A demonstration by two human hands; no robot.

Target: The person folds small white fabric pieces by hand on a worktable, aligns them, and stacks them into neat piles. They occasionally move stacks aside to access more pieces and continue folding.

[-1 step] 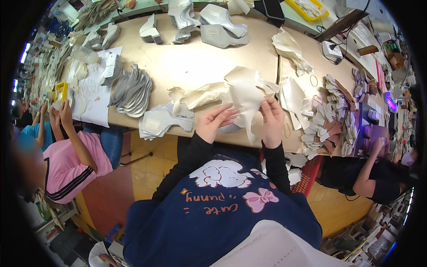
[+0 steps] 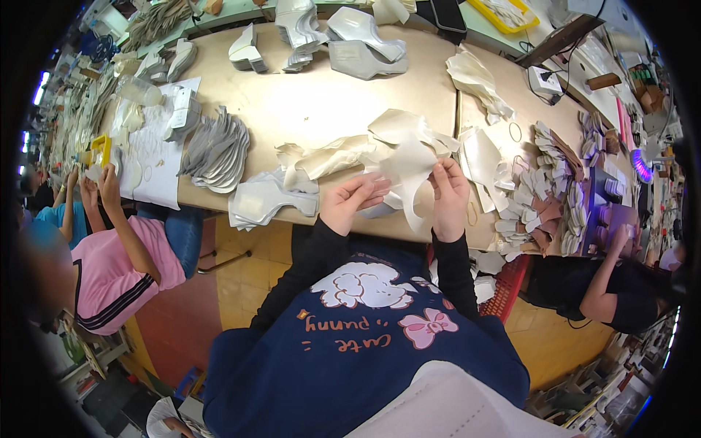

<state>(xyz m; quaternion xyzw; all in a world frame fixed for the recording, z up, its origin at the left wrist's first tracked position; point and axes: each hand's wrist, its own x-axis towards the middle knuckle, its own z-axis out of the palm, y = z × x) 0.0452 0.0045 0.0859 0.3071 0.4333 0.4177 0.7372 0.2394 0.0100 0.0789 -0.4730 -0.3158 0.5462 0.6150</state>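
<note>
A thin, cream, curved cut piece of leather-like material (image 2: pixel 412 166) is stretched between my two hands above the table's near edge. My left hand (image 2: pixel 354 202) has its fingers closed together at the left edge of this piece. My right hand (image 2: pixel 450 196) pinches its right edge between thumb and fingers. Behind it lie more loose cream pieces: a crumpled heap (image 2: pixel 332 157) to the left and a broader one (image 2: pixel 398 124) at the back. A stack of pale pieces (image 2: pixel 266 198) lies left of my left hand, and flat cream pieces (image 2: pixel 482 160) lie right of my right hand.
A fanned grey stack (image 2: pixel 217 152) stands at the left, with silver-grey stacks (image 2: pixel 365 55) farther back. Several small pieces (image 2: pixel 537 197) are heaped at the right. A red basket (image 2: pixel 505 290) is beside me below the table. People sit at both sides, one in a pink shirt (image 2: pixel 128 259).
The held piece has turned slightly, and its hanging tip has shifted right and up. My right hand has moved a little to the right; my left hand has barely moved.
</note>
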